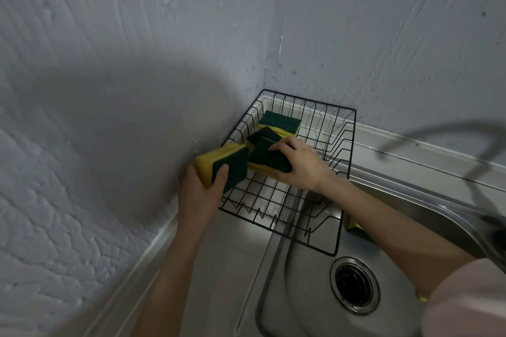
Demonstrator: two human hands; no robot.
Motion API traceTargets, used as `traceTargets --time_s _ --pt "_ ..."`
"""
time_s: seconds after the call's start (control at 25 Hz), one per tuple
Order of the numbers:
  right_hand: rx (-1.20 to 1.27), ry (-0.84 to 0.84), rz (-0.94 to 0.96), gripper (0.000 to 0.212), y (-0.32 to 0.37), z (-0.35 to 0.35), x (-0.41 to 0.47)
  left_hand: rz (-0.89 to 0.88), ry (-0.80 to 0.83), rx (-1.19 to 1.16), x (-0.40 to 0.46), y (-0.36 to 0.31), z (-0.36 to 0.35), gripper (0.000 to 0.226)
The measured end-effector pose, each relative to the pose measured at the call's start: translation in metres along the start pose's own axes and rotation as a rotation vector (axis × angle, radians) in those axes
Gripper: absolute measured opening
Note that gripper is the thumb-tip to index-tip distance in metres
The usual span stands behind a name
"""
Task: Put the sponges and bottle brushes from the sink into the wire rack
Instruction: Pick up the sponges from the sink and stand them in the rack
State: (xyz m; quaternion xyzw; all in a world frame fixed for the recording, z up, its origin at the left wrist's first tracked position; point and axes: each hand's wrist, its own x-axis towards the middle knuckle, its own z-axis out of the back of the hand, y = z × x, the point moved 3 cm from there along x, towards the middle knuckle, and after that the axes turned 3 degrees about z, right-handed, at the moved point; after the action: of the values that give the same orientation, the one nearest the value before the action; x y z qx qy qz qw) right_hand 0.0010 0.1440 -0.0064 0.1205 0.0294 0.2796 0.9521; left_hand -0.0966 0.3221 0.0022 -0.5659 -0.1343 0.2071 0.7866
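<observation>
A black wire rack point(345, 172) stands in the corner, partly over the steel sink point(306, 295). Several yellow sponges with green scouring pads lie inside it, one at the back point(280, 121). My left hand point(198, 194) grips a stack of sponges point(221, 163) at the rack's left rim. My right hand point(299, 163) grips another sponge point(267, 160) inside the rack, fingers curled over its green side. One more sponge point(356, 230) lies in the sink, mostly hidden under my right forearm. No bottle brush is visible.
Textured grey walls meet just behind the rack. The sink drain point(354, 283) sits below the rack. A blurred tap point(482, 172) curves in at the right. A steel ledge point(153, 249) runs along the left wall.
</observation>
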Motion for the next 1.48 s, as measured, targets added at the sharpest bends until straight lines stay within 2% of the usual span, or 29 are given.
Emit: traceTargets --time_s 0.2,0.52,0.68,0.96,1.16,1.48 --pt "-0.025 -0.004 -0.010 0.058 -0.002 0.001 0.000 0.008 0.000 0.018 0.000 0.000 -0.001 0.041" --pt "0.153 -0.088 -0.059 0.054 -0.001 0.014 -0.013 -0.021 -0.007 -0.001 -0.004 -0.005 0.001 0.043" --pt "0.223 -0.039 -0.033 0.054 0.007 0.011 -0.022 -0.028 -0.036 0.001 -0.004 -0.005 0.005 0.044" --pt "0.049 0.069 0.032 0.053 0.024 -0.015 -0.010 -0.026 -0.044 0.006 -0.005 -0.001 0.010 0.045" --pt "-0.063 0.039 0.001 0.051 0.022 -0.030 0.005 -0.020 -0.033 0.021 -0.003 0.002 0.007 0.046" --pt "-0.008 -0.049 -0.009 0.047 0.013 -0.038 0.015 -0.011 -0.021 0.035 0.000 0.001 0.000 0.040"
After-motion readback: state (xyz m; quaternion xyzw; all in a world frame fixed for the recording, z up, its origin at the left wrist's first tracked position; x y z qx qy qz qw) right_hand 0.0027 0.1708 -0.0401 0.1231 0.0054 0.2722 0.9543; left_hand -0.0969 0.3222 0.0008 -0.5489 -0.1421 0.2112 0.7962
